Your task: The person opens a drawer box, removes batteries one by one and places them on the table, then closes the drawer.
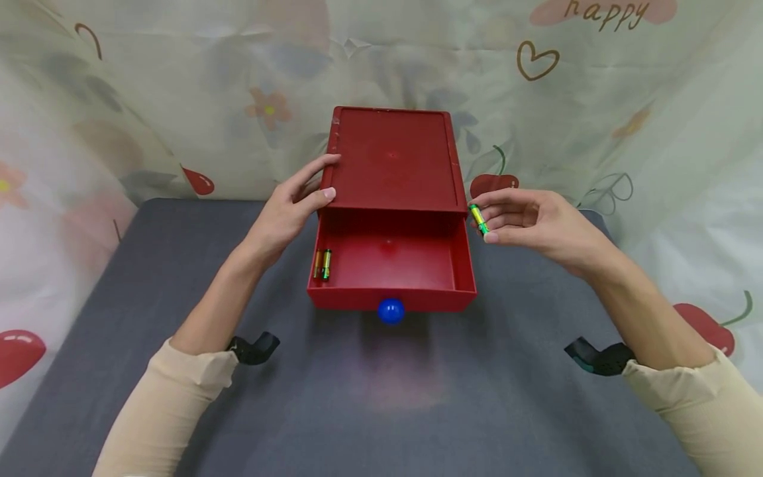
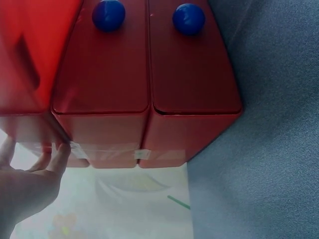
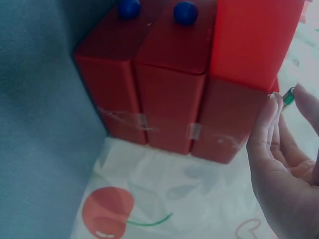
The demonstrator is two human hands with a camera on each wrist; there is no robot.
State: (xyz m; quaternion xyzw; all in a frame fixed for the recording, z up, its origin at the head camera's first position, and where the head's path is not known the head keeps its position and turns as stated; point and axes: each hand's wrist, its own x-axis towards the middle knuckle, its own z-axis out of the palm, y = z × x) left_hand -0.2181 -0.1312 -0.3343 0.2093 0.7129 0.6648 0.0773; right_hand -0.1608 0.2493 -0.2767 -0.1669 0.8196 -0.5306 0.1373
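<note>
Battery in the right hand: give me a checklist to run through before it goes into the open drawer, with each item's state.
1. Battery pinched firmly in right hand: ok.
2. Top drawer pulled open: ok.
3. Bare floor space in the drawer beside the two batteries at its left wall: ok.
4. Left hand steadies the red cabinet: ok.
5. Battery is over the drawer: not ok, it is outside the right wall.
6. Battery polarity markings: cannot tell.

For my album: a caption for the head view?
Left hand steadies red drawer box; right hand pinches a battery beside the open drawer.
</note>
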